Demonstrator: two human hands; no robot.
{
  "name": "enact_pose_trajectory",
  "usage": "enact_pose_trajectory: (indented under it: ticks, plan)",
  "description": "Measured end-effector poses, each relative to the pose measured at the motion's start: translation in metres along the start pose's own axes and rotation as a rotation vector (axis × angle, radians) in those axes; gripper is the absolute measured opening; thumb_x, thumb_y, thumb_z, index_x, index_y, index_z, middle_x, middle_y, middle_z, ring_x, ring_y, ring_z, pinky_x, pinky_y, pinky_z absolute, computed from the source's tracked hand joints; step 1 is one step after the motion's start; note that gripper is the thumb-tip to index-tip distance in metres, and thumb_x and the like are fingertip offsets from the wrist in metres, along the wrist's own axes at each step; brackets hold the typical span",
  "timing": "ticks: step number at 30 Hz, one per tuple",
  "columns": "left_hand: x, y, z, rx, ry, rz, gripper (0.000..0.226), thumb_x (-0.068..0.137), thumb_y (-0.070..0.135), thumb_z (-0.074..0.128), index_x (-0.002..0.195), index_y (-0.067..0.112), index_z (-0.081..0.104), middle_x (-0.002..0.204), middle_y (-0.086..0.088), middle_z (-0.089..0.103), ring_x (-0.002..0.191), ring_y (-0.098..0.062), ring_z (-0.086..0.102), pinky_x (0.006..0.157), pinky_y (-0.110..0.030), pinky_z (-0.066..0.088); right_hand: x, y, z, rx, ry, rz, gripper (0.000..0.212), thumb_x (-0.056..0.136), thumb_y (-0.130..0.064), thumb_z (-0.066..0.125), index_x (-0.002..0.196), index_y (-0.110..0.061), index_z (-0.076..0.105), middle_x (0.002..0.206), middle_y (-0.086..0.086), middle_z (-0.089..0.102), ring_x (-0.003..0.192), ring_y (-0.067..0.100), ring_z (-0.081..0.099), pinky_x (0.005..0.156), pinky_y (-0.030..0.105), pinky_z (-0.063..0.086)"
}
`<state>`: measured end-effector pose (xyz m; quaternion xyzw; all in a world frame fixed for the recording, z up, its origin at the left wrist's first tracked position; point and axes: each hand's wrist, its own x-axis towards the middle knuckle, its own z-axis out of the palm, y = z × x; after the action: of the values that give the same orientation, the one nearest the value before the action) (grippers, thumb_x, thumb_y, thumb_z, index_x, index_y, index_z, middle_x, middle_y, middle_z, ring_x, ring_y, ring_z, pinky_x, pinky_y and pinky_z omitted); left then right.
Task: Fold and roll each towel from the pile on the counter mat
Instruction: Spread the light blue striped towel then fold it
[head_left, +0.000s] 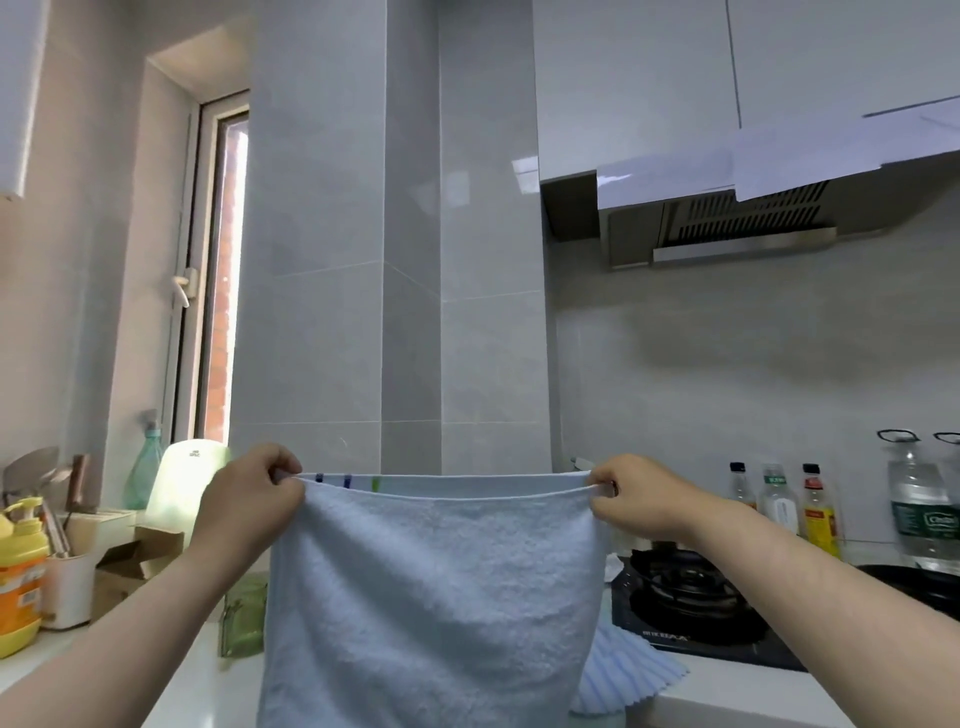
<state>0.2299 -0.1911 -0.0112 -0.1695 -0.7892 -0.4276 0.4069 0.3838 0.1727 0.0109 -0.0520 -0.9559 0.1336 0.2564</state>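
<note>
Closest to me on the head camera, the pale blue towel (431, 597) hangs doubled between my hands, its lower edge out of frame. My left hand (249, 499) pinches one top corner with curled fingers and my right hand (639, 493) pinches the other. Both are level, arms stretched forward, with the top edge taut between them. My worry is that the two layers sit slightly offset, so one could slip from a pinch and spoil the fold. Below my right hand lies the gas burner (685, 587), and I judge a swinging hem could drag across it.
</note>
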Motion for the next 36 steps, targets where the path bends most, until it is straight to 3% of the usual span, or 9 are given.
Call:
enact_pose_trajectory:
  ticks: [4,7,9,14,17,23,29,32,36]
  plan:
    - [0.014,0.011,-0.008,-0.032,0.030,-0.013,0.017,0.078,0.001,0.058,0.078,0.016,0.066,0.077,0.001,0.064,0.075,-0.019,0.058,0.067,-0.030,0.041,0.001,-0.001,-0.010,0.103,0.153,0.012,0.024,0.092,-0.023,0.058,0.069,-0.019,0.059,0.070,-0.002,0.057,0.065,0.013,0.050,0.058,0.026,0.038]
    - [0.018,0.025,-0.012,-0.209,0.020,-0.090,0.022,0.083,-0.003,0.051,0.080,0.011,0.067,0.081,0.000,0.063,0.079,-0.019,0.056,0.065,-0.029,0.041,0.001,-0.002,-0.012,0.553,0.202,0.073,0.014,0.091,-0.012,0.061,0.079,-0.005,0.066,0.078,0.009,0.063,0.074,0.020,0.058,0.074,0.041,0.053]
    - [0.021,0.033,-0.012,-0.352,-0.025,-0.190,0.026,0.086,-0.004,0.045,0.083,0.009,0.067,0.085,-0.001,0.064,0.080,-0.019,0.055,0.066,-0.027,0.042,0.001,-0.005,-0.014,0.792,0.226,0.099,0.008,0.089,-0.004,0.061,0.083,-0.007,0.064,0.084,0.013,0.063,0.079,0.025,0.059,0.076,0.047,0.054]
    - [0.030,0.024,-0.013,-0.522,-0.255,-0.349,0.017,0.088,0.003,0.053,0.096,0.004,0.068,0.097,-0.011,0.070,0.088,-0.027,0.063,0.077,-0.036,0.047,0.002,-0.007,-0.017,1.113,0.242,0.221,0.013,0.092,-0.002,0.059,0.104,-0.005,0.062,0.092,0.013,0.065,0.076,0.024,0.062,0.064,0.033,0.051]
    - [0.027,0.018,-0.006,-0.466,-0.342,-0.267,0.017,0.089,0.002,0.055,0.087,0.000,0.072,0.089,-0.015,0.071,0.080,-0.025,0.061,0.072,-0.033,0.045,0.006,0.003,-0.013,1.173,0.244,0.298,0.008,0.092,-0.003,0.060,0.097,0.001,0.065,0.087,0.015,0.066,0.073,0.023,0.061,0.064,0.031,0.049]
    - [0.022,0.006,0.029,-0.154,-0.183,-0.110,0.019,0.086,0.004,0.058,0.077,0.015,0.070,0.080,0.001,0.069,0.078,-0.018,0.062,0.065,-0.026,0.045,0.020,0.031,0.017,1.006,0.291,0.441,0.009,0.085,-0.005,0.068,0.092,-0.010,0.070,0.068,0.006,0.058,0.049,0.015,0.039,0.047,0.025,0.031]
    - [0.025,-0.025,0.087,-0.249,-0.222,-0.307,0.026,0.086,-0.010,0.045,0.079,0.007,0.063,0.072,-0.015,0.061,0.057,-0.027,0.058,0.054,-0.029,0.051,0.046,0.050,0.065,1.047,0.315,0.522,0.010,0.083,-0.006,0.071,0.092,-0.009,0.071,0.068,0.006,0.059,0.045,0.014,0.044,0.034,0.015,0.029]
    - [0.026,-0.044,0.118,-0.329,-0.226,-0.394,0.026,0.086,-0.016,0.041,0.082,0.004,0.057,0.077,-0.018,0.058,0.059,-0.027,0.058,0.056,-0.034,0.054,0.063,0.060,0.095,1.141,0.255,0.580,0.015,0.086,-0.004,0.067,0.101,-0.006,0.068,0.058,0.005,0.055,0.045,0.014,0.040,0.035,0.017,0.035]
    - [0.024,-0.083,0.150,-0.364,-0.211,-0.482,0.024,0.088,-0.013,0.040,0.087,0.002,0.058,0.084,-0.023,0.062,0.063,-0.028,0.059,0.066,-0.039,0.055,0.077,0.067,0.129,1.190,0.136,0.597,0.008,0.092,-0.005,0.061,0.099,-0.006,0.065,0.077,0.013,0.065,0.056,0.018,0.059,0.047,0.026,0.056]
